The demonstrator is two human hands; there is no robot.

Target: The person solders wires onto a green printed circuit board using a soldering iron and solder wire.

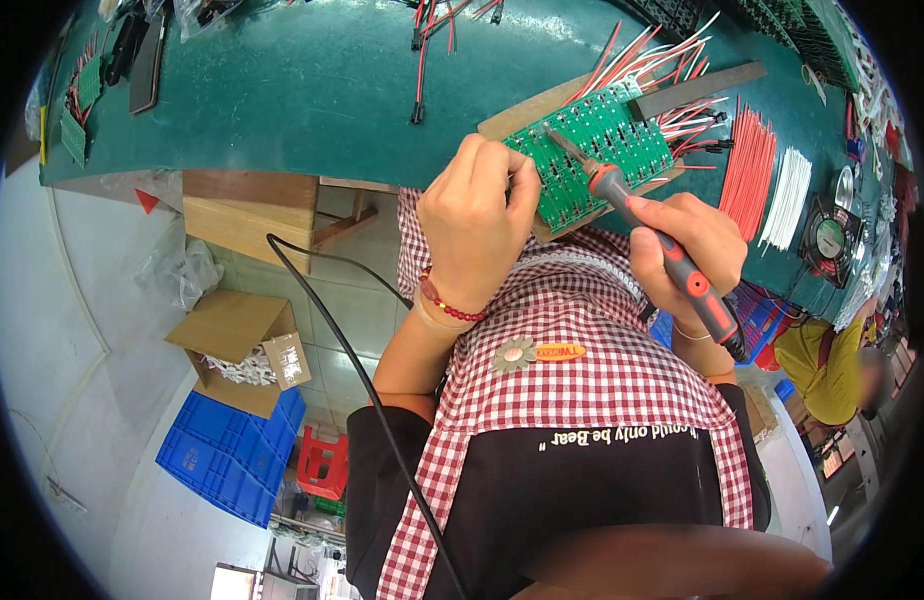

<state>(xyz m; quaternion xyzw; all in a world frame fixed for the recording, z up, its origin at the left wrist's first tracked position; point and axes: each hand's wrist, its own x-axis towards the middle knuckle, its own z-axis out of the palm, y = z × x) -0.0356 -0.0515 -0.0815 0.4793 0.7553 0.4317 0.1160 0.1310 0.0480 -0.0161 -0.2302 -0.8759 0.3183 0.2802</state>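
My right hand (690,240) is wrapped round a grey and red soldering iron (672,262), its metal tip slanting up and left over a green circuit board panel (627,140). Close to the panel's left edge, my left hand (479,215) is closed, thumb and fingers pressed together; what they hold, if anything, is hidden. Small parts dot the panel in rows. It rests on a brown backing board (535,112), and a dark flat bar (700,88) lies across its upper right. Red and white wires (632,62) fan out from its far and right edges.
Right of the panel lie red wires (748,160), white wires (786,198) and a small fan (832,238) on the green table (312,90). Wired connectors (419,80) lie at the back. A black cable (347,355) hangs at my left, near a cardboard box (227,330). Another person (817,370) is at right.
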